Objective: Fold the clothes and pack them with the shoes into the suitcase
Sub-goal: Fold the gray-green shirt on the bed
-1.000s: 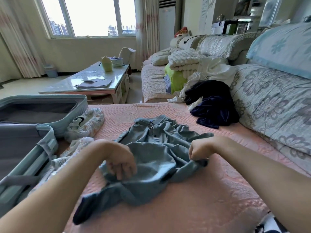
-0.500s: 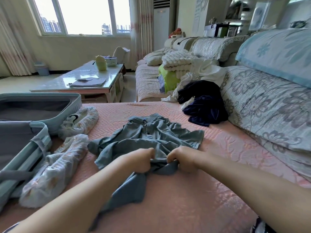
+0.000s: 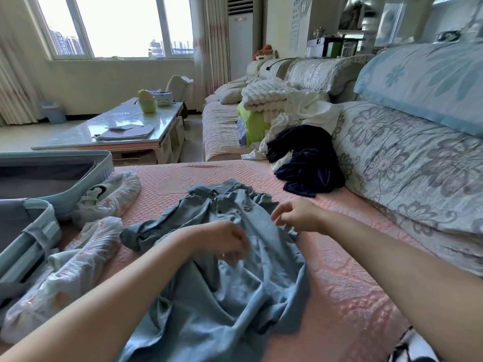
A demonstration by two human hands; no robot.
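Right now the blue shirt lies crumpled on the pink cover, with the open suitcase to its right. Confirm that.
Not quite. The suitcase is open, but it sits to the left of the blue shirt, not to its right; the head view shows it at the left edge of the picture. The shirt does lie crumpled on the pink cover.

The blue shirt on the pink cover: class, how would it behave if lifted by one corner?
Probably floppy: the blue shirt lies in soft creases on the pink cover, so it would likely droop. Likely light, since the thin cloth bunches easily by the left hand. The textured cover would probably keep it from sliding.
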